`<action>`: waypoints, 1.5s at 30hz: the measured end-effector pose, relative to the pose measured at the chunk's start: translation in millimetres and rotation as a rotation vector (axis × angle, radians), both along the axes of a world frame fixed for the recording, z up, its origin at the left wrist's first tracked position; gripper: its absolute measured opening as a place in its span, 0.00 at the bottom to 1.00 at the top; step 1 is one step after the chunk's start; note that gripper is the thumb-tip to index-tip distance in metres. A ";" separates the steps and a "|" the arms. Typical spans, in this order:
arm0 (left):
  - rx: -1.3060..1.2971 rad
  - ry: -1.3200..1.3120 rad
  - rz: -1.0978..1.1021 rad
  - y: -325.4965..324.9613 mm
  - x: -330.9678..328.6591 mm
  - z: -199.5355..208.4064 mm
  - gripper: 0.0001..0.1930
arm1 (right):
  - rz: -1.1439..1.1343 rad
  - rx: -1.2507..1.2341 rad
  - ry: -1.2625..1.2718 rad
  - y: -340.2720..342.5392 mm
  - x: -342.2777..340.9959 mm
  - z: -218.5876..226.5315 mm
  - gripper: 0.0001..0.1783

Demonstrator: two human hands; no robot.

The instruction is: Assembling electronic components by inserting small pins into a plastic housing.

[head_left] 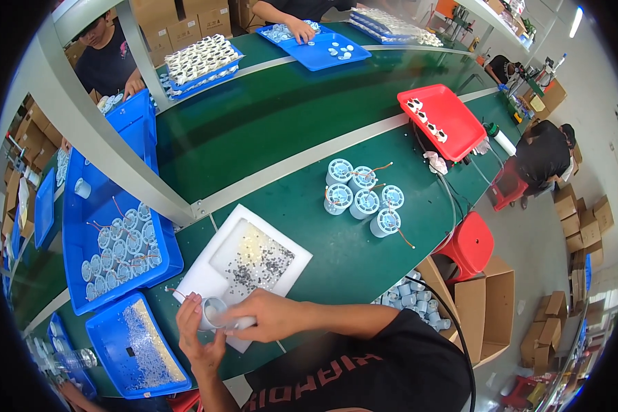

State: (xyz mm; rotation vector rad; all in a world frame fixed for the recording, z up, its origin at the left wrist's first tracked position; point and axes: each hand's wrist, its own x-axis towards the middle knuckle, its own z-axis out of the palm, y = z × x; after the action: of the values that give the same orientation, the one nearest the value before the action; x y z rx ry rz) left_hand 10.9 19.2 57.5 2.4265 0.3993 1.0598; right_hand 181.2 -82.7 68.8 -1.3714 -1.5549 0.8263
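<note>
My left hand point(198, 331) is wrapped round a light-blue cup-shaped plastic housing point(213, 310) with its open end up, and a thin wire sticks out beside it. My right hand point(271, 316) is closed, its fingers reaching to the housing's mouth. Under those fingers shows a pale, rounded object point(243, 323), too covered to name. Just beyond both hands lies a white foam tray point(216, 254) with many small black and cream parts in its recess. Farther right on the green bench stand several light-blue housings point(366, 201), some with thin wires.
On the left, a large blue bin point(168, 257) holds rows of housings, and a blue tray point(106, 343) holds tiny silvery and cream parts. A red tray point(453, 113) with white pieces sits far right. A metal post point(117, 144) rises beside the bin. Co-workers sit across the belt.
</note>
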 end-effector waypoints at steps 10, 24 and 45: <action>0.015 0.006 0.022 3.1 -0.8 3.7 0.32 | -0.027 0.136 0.016 -1.5 -6.9 -10.1 0.31; -0.033 -0.009 -0.025 -6.5 -5.1 3.2 0.33 | -0.090 0.200 0.136 -0.9 -0.9 -9.6 0.20; -0.037 -0.124 -0.032 10.8 -2.1 0.9 0.30 | -0.073 -0.079 0.331 -6.9 -5.9 23.1 0.20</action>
State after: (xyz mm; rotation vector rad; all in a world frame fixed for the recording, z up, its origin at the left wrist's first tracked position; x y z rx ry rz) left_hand 8.7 29.9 58.3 2.3126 0.3339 1.1717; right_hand 175.2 -89.5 91.9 -1.2647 -1.2216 1.0206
